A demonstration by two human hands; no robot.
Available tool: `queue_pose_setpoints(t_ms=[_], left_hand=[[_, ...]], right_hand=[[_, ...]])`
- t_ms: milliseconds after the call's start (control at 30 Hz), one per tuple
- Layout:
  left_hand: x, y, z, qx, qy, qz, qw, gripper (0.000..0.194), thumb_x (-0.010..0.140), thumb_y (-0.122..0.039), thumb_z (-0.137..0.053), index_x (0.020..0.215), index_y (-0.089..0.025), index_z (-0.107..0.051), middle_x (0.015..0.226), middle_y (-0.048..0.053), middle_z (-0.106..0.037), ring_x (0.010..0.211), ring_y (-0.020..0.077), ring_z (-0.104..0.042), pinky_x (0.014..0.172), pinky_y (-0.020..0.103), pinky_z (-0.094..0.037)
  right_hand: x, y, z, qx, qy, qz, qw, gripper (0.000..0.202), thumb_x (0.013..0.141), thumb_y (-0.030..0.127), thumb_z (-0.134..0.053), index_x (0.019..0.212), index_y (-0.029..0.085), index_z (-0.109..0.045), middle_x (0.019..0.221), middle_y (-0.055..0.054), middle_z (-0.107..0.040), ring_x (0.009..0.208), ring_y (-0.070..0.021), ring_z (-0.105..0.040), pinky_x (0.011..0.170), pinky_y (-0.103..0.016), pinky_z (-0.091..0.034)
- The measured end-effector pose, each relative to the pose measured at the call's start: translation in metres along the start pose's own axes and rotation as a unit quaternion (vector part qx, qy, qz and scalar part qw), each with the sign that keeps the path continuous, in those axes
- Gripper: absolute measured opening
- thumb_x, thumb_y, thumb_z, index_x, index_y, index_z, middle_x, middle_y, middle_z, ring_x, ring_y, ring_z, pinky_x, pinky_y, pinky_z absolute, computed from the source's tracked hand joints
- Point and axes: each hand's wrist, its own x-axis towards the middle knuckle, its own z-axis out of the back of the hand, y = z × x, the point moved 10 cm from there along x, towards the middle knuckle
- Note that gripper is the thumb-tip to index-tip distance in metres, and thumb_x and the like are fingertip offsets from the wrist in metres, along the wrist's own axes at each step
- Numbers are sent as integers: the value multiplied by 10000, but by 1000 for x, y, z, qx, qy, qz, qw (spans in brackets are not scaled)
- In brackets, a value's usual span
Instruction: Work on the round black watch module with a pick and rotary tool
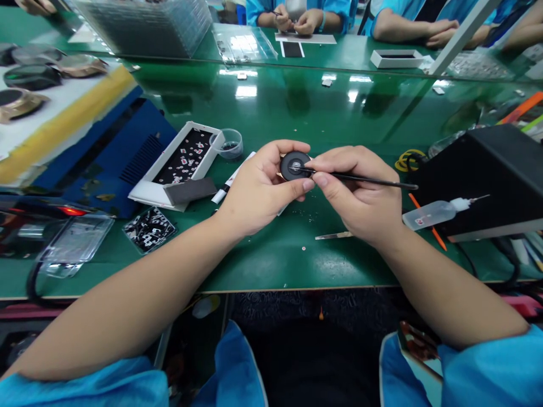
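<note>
My left hand grips a round black disc by its rim, with the thumb below and the fingers above and behind it. A small pale, shiny spot shows at the disc's centre. My right hand pinches a thin black tool, whose tip reaches the middle of the disc; whether it touches is too small to tell. Both hands are above the green table, their fingertips close together at the disc's right edge. Under my right hand lies a thin flat blade-like tool.
At left are a white box of small parts, a clear cup, a clear tray and a blue box. At right stand a black box and a needle bottle. Other people's hands work across the table.
</note>
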Motion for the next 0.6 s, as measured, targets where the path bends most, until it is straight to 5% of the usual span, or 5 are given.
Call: queue_pose_setpoints(t_ms=[267, 600], left_hand=[[-2, -4, -5, 18, -15, 9, 1000, 827, 721, -490, -1190, 1343, -229, -711, 1062, -1, -805, 696, 96, -704, 643, 232, -673], [-2, -5, -1, 42, -25, -11, 999, 806, 752, -495, -1167, 1363, -230, -713, 1051, 5, -816, 660, 96, -698, 610, 238, -656]], right_hand=[[-2, 13, 1, 10, -43, 185, 982, 219, 993, 93, -858, 1102, 282, -868, 1068, 2, -926, 1027, -191, -915, 937, -331, -762], [0, 11, 0, 36, -37, 162, 985, 240, 1004, 67, -848, 1086, 292, -868, 1079, -6, -919, 1043, -192, -909, 964, -334, -754]])
